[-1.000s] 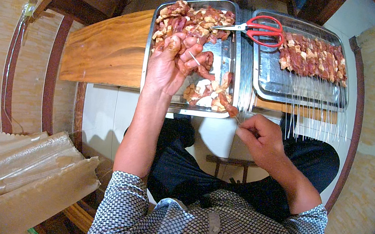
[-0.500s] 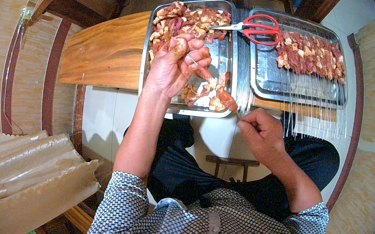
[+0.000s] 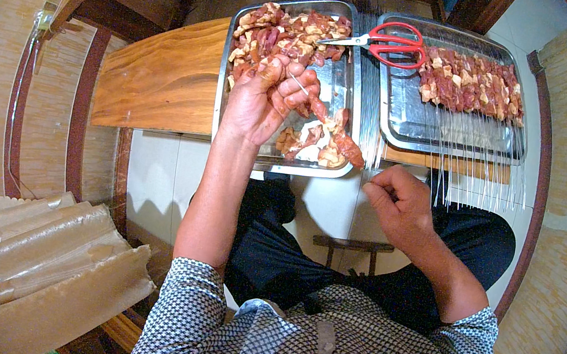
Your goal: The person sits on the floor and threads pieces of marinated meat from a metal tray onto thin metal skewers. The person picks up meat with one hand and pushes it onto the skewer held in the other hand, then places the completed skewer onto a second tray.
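My left hand [image 3: 265,101] is over the left metal tray [image 3: 343,98], its fingers curled around the upper end of a thin metal skewer [image 3: 299,84]. Reddish meat pieces [image 3: 319,108] sit on the skewer just below those fingers, and another piece [image 3: 348,150] hangs at the tray's near right corner. My right hand [image 3: 401,198] is closed in a pinch just off that corner, in line with the skewer's lower end, which is hard to make out. Raw meat chunks [image 3: 269,25] lie heaped at the tray's far side, pale and red ones [image 3: 306,147] at its near side.
Red-handled scissors [image 3: 391,44] lie across both trays. Many bare skewers [image 3: 370,109] fill the gap between them. The right tray [image 3: 399,114] holds a row of loaded meat skewers [image 3: 470,84], their ends jutting past its near edge. A wooden bench [image 3: 159,74] supports the trays; brown sheets [image 3: 57,268] stand lower left.
Both hands keep nearly the same places and grips. The meat by the tray's near corner has shifted slightly toward my right hand, and the whole view has moved a little.
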`<state>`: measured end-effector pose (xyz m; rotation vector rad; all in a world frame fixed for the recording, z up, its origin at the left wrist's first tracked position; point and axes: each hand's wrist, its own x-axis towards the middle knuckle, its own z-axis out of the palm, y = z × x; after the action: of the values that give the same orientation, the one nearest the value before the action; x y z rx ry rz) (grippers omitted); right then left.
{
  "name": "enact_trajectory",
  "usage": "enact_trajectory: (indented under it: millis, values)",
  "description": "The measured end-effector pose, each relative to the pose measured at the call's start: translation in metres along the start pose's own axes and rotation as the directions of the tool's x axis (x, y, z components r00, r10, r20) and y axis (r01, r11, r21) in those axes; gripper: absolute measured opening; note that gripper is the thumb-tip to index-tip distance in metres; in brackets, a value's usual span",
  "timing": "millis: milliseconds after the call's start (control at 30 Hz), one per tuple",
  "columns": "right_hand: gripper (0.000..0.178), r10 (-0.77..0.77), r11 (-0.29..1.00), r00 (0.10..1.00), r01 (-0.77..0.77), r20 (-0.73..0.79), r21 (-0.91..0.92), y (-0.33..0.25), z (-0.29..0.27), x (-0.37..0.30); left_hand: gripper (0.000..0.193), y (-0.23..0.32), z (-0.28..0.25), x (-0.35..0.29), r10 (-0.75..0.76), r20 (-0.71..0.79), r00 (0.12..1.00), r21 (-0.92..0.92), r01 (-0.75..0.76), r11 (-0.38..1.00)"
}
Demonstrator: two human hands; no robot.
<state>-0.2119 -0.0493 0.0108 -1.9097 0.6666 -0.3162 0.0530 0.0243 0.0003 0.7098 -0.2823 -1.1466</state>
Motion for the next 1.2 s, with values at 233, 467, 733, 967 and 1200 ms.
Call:
enact_trajectory:
  millis: [233,467,733,967,1200]
  values:
    - [0.015,0.007,1.000,0.999,-0.007,0.031,0.007,-0.002,0.000,-0.001,0.023,-0.009,0.009,0.002,0.095,-0.192,0.977,0.069,-0.083,0.994]
    - [0.015,-0.022,1.000,1.000,0.022,-0.008,-0.004,0.004,0.001,-0.001,0.019,-0.015,0.008,0.002,0.073,-0.172,0.982,0.068,-0.062,0.996]
    - [0.011,-0.031,0.999,0.999,0.031,-0.010,0.007,0.006,0.000,-0.002,0.021,-0.018,0.016,0.000,0.106,-0.130,0.986,0.124,-0.090,0.988]
    - [0.013,0.023,1.000,0.998,-0.022,-0.055,0.021,0.007,0.005,-0.004,0.023,-0.024,0.015,0.001,0.091,-0.140,0.986,-0.003,-0.092,0.996]
    - [0.016,0.026,1.000,0.997,-0.025,-0.068,0.011,0.007,0.011,-0.006,0.026,-0.033,0.020,0.002,0.121,-0.136,0.983,-0.048,-0.129,0.991]
